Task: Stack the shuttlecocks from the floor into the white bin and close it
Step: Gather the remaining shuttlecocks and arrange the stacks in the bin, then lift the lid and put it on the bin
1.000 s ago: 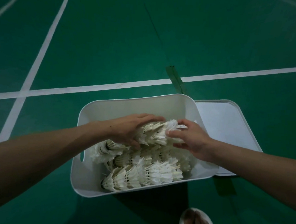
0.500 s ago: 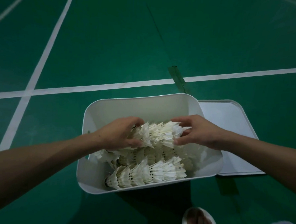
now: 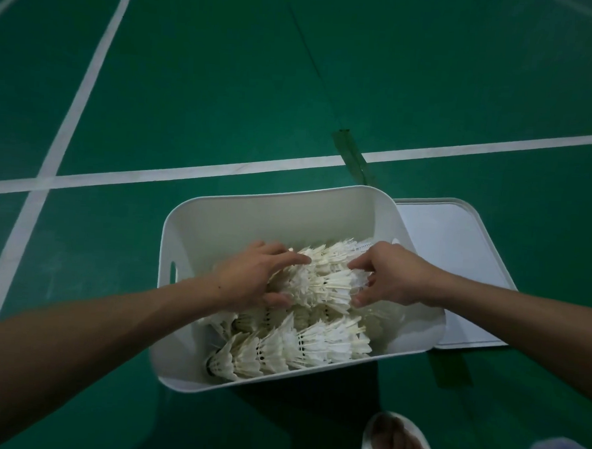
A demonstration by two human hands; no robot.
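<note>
The white bin [image 3: 275, 209] stands open on the green floor and holds several rows of nested white shuttlecocks. One row [image 3: 295, 351] lies along the near wall. Both hands hold a stack of shuttlecocks [image 3: 325, 284] lying sideways on top of the pile. My left hand [image 3: 254, 277] grips its left end, fingers over the top and thumb beneath. My right hand [image 3: 391, 274] pinches its right end. Another row [image 3: 341, 250] lies just behind the held stack.
The bin's flat white lid [image 3: 457, 260] lies on the floor touching the bin's right side. White court lines [image 3: 222, 169] cross the floor behind the bin. A foot in a white slipper [image 3: 396, 442] is at the bottom right.
Both hands have lowered the stack a little deeper into the bin, onto the pile. The camera shifted slightly; the bin and lid stayed put.
</note>
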